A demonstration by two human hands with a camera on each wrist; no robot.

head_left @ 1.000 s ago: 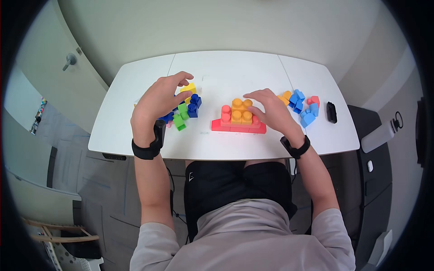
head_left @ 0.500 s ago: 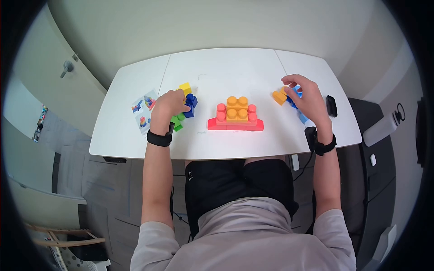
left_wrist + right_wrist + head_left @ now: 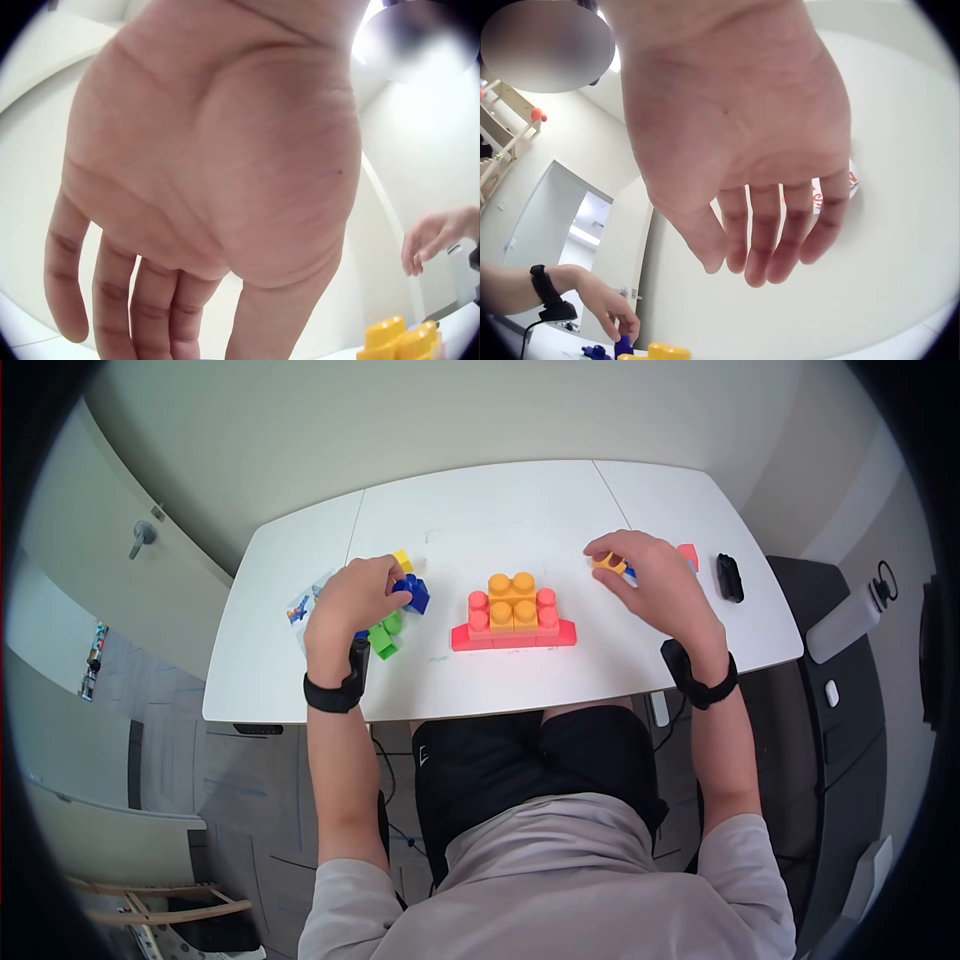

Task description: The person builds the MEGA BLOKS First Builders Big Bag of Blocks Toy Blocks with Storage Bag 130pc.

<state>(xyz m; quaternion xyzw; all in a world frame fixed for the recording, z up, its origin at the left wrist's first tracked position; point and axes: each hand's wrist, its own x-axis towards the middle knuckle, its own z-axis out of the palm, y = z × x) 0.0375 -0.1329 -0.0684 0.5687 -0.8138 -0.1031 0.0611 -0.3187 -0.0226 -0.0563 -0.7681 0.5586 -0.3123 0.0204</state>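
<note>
Over the dark blue bricks (image 3: 415, 596), the left hand (image 3: 350, 605) has its thumb and fingertips at one brick. In the right wrist view that hand's fingertips meet a blue-purple brick (image 3: 623, 346); whether they grip it is unclear. The right hand (image 3: 655, 582) hovers at the orange brick (image 3: 608, 564), its fingers spread and bent downward. Nothing shows in its grip in the right wrist view. Between the hands sits a red-pink base (image 3: 515, 641) carrying an orange stack (image 3: 513, 603) with pink bricks on both sides.
Green bricks (image 3: 385, 637) and a yellow brick (image 3: 403, 560) lie beside the left hand, with a partly covered picture sheet (image 3: 300, 610) behind it. Farther right are a red brick (image 3: 688, 556) and a black object (image 3: 730, 578) on the white table (image 3: 480, 500). A bottle (image 3: 840, 625) stands beyond.
The right hand has gone from the central stack to the right-hand pile, then nearer the orange brick. The left hand has lowered to the blue bricks. The head view has shifted slightly.
</note>
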